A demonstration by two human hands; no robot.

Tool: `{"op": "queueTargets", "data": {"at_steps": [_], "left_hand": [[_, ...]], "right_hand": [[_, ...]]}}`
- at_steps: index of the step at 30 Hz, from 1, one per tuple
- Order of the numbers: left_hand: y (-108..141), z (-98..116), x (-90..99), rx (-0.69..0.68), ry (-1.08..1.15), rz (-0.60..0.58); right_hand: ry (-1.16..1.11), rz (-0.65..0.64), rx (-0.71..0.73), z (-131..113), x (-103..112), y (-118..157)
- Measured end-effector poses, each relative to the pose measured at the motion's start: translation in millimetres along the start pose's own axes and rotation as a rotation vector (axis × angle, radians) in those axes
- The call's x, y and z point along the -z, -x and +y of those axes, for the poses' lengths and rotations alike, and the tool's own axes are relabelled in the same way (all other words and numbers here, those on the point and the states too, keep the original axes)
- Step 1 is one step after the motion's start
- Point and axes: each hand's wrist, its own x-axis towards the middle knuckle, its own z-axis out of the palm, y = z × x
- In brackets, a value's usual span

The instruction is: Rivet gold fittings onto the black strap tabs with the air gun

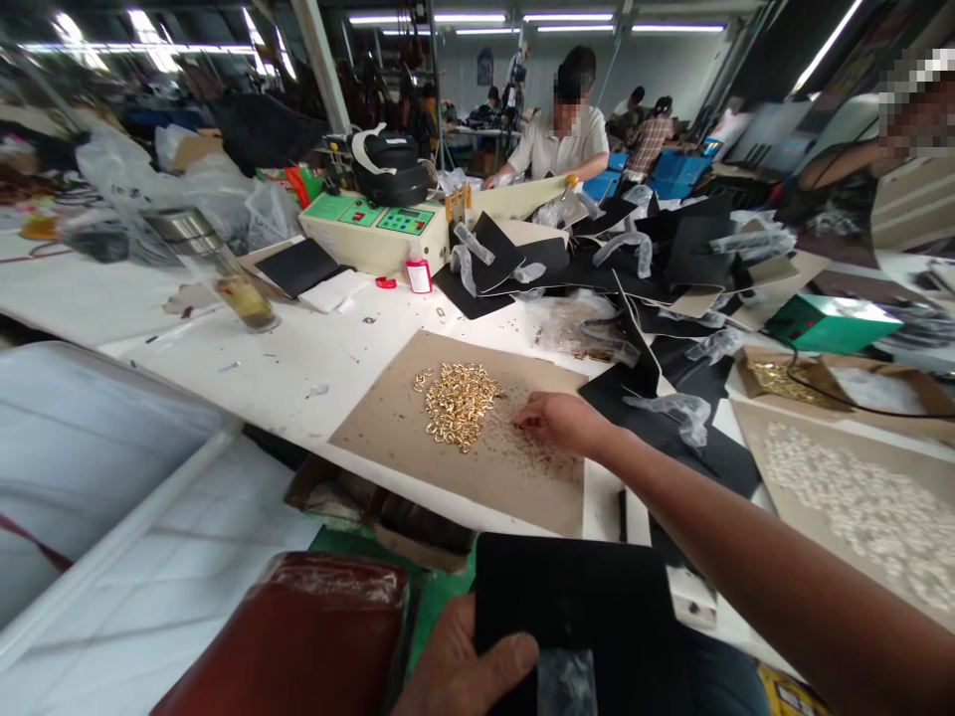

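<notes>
Low in the view, my left hand grips a flat black panel, its thumb lying on the face. A strip of clear plastic shows on that panel. My right hand reaches over a brown cardboard sheet with its fingers drawn together. What those fingertips hold, if anything, is hidden. Small dark bits are scattered below and around the fingers. Just left of this hand, a heap of gold-coloured metal pieces rests on the same sheet.
Behind the sheet stand a cream machine and a red-labelled bottle. Black panels with plastic strips pile up at back right. A glass flask is at left. White pieces cover another sheet. A co-worker sits opposite.
</notes>
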Motion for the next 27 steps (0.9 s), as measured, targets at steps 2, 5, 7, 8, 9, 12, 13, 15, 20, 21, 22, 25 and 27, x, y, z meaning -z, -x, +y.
{"op": "queueTargets", "data": {"at_steps": [2, 5, 7, 8, 9, 12, 13, 15, 20, 21, 22, 25, 27], "left_hand": [[3, -2, -2.1, 0.008, -0.008, 0.037], [7, -5, -5.3, 0.038, -0.018, 0.128], [9, -7, -7.8, 0.045, -0.016, 0.174], [10, -7, -9.4, 0.047, -0.016, 0.192], [10, -8, -11.1, 0.047, -0.019, 0.210], [8, -10, -16.8, 0.050, -0.058, 0.276], [7, -11, -18.4, 0.050, -0.074, 0.295], [6, -13, -20.2, 0.054, -0.091, 0.319], [2, -19, -16.1, 0.064, -0.080, 0.358], [1, -19, -14.9, 0.065, -0.089, 0.362], [1, -20, -14.1, 0.065, -0.103, 0.365], [-2, -20, -15.1, 0.063, -0.150, 0.361], [-2, -20, -18.6, 0.073, -0.164, 0.351]], "right_hand": [[-0.012, 0.016, -0.026, 2, 0, 1], [-0.022, 0.048, -0.081, 6, -2, 7], [-0.023, 0.078, -0.117, 9, -4, 15], [-0.023, 0.093, -0.134, 10, -5, 20], [-0.026, 0.108, -0.152, 11, -5, 25], [-0.051, 0.152, -0.216, 14, 0, 45], [-0.066, 0.166, -0.235, 16, 3, 55], [-0.101, 0.194, -0.264, 21, 10, 79], [-0.215, 0.314, -0.408, 35, 12, 159], [-0.213, 0.320, -0.460, 36, 8, 173], [-0.204, 0.314, -0.508, 36, 3, 185], [-0.195, 0.305, -0.594, 30, -15, 208], [-0.200, 0.325, -0.600, 24, -24, 214]]}}
